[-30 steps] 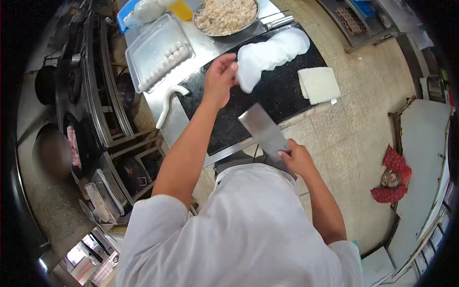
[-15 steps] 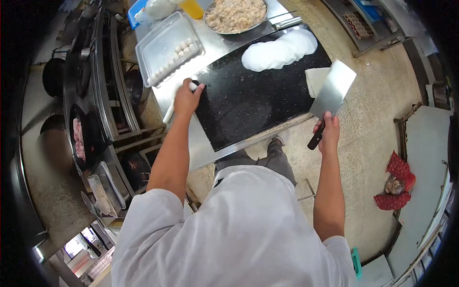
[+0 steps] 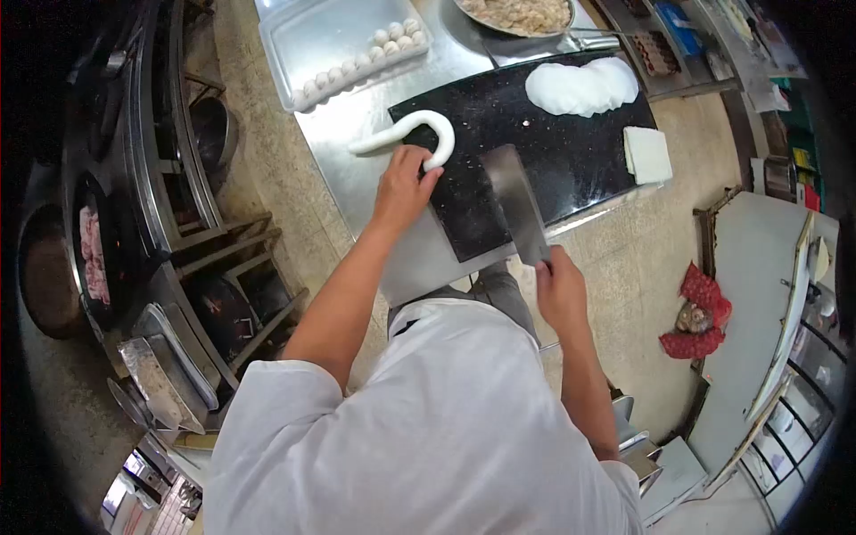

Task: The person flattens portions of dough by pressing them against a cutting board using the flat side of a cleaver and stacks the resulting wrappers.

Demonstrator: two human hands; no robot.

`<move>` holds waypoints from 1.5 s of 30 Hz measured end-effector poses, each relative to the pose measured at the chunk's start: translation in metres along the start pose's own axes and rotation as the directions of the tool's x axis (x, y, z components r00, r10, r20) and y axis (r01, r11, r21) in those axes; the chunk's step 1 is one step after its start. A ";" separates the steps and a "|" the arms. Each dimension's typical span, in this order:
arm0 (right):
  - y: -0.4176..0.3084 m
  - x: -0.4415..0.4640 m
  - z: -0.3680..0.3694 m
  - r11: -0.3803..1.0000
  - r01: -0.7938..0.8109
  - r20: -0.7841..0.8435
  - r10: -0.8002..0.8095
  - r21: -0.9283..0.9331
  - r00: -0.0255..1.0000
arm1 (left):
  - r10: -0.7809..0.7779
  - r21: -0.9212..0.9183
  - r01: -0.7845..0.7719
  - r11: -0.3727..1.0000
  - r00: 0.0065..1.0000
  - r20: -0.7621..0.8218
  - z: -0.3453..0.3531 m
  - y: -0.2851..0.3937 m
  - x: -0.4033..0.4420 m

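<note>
White rope (image 3: 443, 132) had swung farther over the nine o'clock side of the black board (image 3: 571, 152), left hand (image 3: 404, 189) pinching its end, seemingly for steadiness; at six o'clock, the right hand (image 3: 561, 290) gripped the cleaver (image 3: 517, 198).

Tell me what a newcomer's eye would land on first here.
Probably the bright white rope, apparently dough, curving like a hook across the left edge of the black board, its end at the fingers of the left grip. Next, the broad cleaver in the right grip, blade over the board. Then the overlapping white rounds toward the board's far right.
</note>
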State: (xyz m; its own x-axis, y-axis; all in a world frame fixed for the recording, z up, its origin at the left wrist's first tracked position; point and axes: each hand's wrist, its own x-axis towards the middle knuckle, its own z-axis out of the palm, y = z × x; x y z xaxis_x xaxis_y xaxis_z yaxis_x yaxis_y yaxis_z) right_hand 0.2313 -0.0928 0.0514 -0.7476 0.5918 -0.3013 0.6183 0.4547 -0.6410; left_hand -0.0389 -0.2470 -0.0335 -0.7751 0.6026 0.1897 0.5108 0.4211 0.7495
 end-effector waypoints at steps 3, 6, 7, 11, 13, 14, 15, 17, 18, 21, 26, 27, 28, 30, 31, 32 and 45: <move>-0.066 0.014 0.006 0.916 0.216 0.026 -0.220 -0.337 0.975 | 0.038 -0.024 -0.037 0.999 0.998 0.052 -0.007 -0.002 0.005; -0.098 0.031 0.024 0.914 0.160 0.177 -0.100 -0.372 0.979 | 0.062 -0.064 -0.059 0.996 0.997 0.047 -0.012 -0.007 0.003; -0.100 0.035 0.029 0.911 0.130 0.241 -0.035 -0.391 0.970 | 0.110 -0.064 -0.108 0.992 0.993 0.029 -0.012 -0.008 0.002; -0.072 0.033 0.043 0.905 0.139 0.205 -0.059 -0.402 0.977 | 0.039 -0.068 -0.030 0.997 0.990 0.138 -0.015 -0.015 0.002; -0.057 0.016 0.032 0.928 0.105 0.237 -0.018 -0.358 0.971 | 0.020 -0.126 -0.010 0.992 0.997 0.073 -0.024 -0.011 0.006; -0.043 0.012 0.027 0.928 0.098 0.207 -0.023 -0.358 0.978 | 0.105 0.014 -0.106 0.994 0.991 0.080 -0.021 -0.026 0.004; -0.024 -0.004 0.028 0.950 0.103 0.176 -0.052 -0.295 0.983 | 0.124 0.013 -0.125 0.992 0.989 0.077 -0.023 -0.015 0.004; 0.005 -0.027 0.015 0.966 0.124 0.150 -0.091 -0.226 0.984 | -0.081 0.278 -0.017 0.960 0.938 0.336 -0.032 0.014 -0.004; 0.017 -0.037 0.004 0.997 -0.001 0.172 0.015 -0.077 0.985 | -0.035 0.284 -0.086 0.955 0.918 0.396 -0.023 0.025 -0.011; 0.048 -0.068 -0.030 0.980 -0.138 0.124 0.120 0.142 0.985 | 0.331 0.298 -0.630 0.717 0.684 0.650 0.021 0.050 -0.027; 0.081 -0.056 -0.094 0.821 -0.116 -0.176 0.254 0.558 0.951 | 0.400 0.263 -0.657 0.707 0.677 0.617 0.093 0.086 -0.006; 0.087 -0.034 -0.098 0.764 -0.041 -0.260 0.269 0.644 0.927 | 0.341 0.259 -0.650 0.715 0.647 0.682 0.100 0.091 0.005; 0.090 -0.003 -0.100 0.713 0.008 -0.310 0.296 0.702 0.903 | 0.348 0.263 -0.665 0.699 0.637 0.688 0.106 0.096 0.021; 0.116 0.064 -0.087 0.684 0.079 -0.384 0.305 0.725 0.871 | 0.382 0.228 -0.704 0.672 0.594 0.708 0.113 0.104 0.024; 0.126 0.096 -0.079 0.619 0.029 -0.303 0.343 0.785 0.889 | 0.370 0.211 -0.709 0.673 0.569 0.734 0.115 0.104 0.020; 0.135 0.121 -0.069 0.387 -0.125 -0.072 0.458 0.914 0.886 | 0.382 0.222 -0.713 0.665 0.580 0.719 0.119 0.105 0.025; 0.071 0.008 0.040 0.948 -0.233 0.315 0.158 0.218 0.936 | 0.512 -0.112 -0.783 0.612 0.284 0.811 0.095 0.086 0.018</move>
State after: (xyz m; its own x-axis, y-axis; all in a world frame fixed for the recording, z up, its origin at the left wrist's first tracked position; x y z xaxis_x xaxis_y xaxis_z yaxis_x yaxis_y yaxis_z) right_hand 0.2596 -0.0826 -0.0247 -0.6782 0.4161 -0.6057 0.7076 0.1475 -0.6910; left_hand 0.0261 -0.1356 -0.0262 0.3423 0.9364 -0.0769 0.8780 -0.2896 0.3812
